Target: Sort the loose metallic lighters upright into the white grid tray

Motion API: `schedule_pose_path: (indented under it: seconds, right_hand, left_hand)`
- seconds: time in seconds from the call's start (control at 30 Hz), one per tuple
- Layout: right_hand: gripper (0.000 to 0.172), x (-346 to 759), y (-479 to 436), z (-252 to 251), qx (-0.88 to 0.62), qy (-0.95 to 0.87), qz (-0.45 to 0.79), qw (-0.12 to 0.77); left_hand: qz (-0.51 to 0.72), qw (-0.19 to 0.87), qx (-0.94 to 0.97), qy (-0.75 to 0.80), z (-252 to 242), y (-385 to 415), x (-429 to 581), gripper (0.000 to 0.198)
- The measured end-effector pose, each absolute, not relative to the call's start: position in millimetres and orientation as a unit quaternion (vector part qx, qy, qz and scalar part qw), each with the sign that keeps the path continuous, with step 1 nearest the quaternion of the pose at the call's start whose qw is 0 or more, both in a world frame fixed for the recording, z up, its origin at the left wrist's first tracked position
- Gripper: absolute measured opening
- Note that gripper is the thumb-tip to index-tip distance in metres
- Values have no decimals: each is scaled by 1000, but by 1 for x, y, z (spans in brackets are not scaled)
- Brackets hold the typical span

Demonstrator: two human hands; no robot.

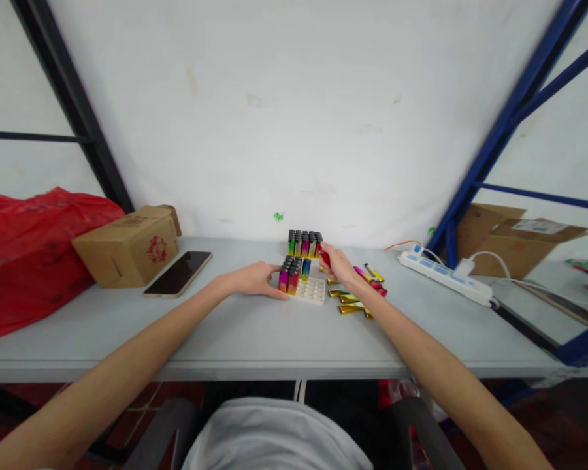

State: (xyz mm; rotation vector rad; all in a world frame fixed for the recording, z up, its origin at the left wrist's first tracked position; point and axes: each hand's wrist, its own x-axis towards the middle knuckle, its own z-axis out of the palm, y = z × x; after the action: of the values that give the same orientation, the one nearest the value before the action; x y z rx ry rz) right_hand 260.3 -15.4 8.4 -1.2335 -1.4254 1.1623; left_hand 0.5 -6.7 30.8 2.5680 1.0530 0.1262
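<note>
A white tray (310, 291) with rows of holes lies on the grey table, its left part filled with several upright coloured lighters (289, 279). My left hand (259, 279) rests at the tray's left side, thumb at its front corner and fingers behind, against the lighters. My right hand (337, 264) is closed on a red lighter (326, 258), just right of the tray's back part. Behind stands another block of upright lighters (304, 245) with black tops. Loose lighters (351, 299), many yellow, lie in a pile under and beside my right wrist.
At the left are a dark phone (179, 273), a cardboard box (130, 251) and a red plastic bag (39, 254). A white power strip (445, 277) with cables lies at the right, near an open carton (509, 241) and a blue frame (500, 140).
</note>
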Motion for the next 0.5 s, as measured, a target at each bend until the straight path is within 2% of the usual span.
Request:
schedule_pose_path:
  seconds: [0.3,0.5]
  right_hand:
    - [48,260,-21,9,-466,-623,446,442]
    - [58,261,-17,8,-474,-621,440,443]
  left_hand:
    - [56,183,906,377,27,-5,0,77]
    - [57,180,911,367,29,-5,0,76]
